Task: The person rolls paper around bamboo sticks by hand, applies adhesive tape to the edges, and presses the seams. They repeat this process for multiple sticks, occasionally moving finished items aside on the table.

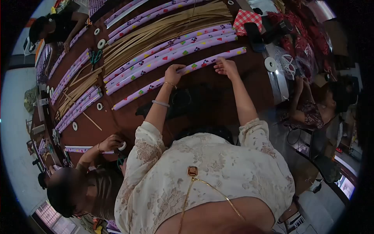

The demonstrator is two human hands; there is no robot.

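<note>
A long purple roll of wrapping paper (pixel 152 85) with colourful printed shapes lies slantwise across the brown table in front of me. My left hand (pixel 174 75) is closed around the middle of this roll, its fingers curled over it. Farther right, my right hand (pixel 227 68) is at the same roll, fingers loosely bent and apart, the index finger touching its edge. Just beyond lie several more purple rolls (pixel 167 56) side by side.
Brown paper strips (pixel 156 35) are stacked behind the rolls. Teal scissors (pixel 96 57) and tape rolls (pixel 102 43) lie at left. A phone (pixel 254 37), a checked cloth (pixel 247 21) and a white tape roll (pixel 270 64) are at right. Co-workers sit at both sides; one hand (pixel 111 142) holds tape.
</note>
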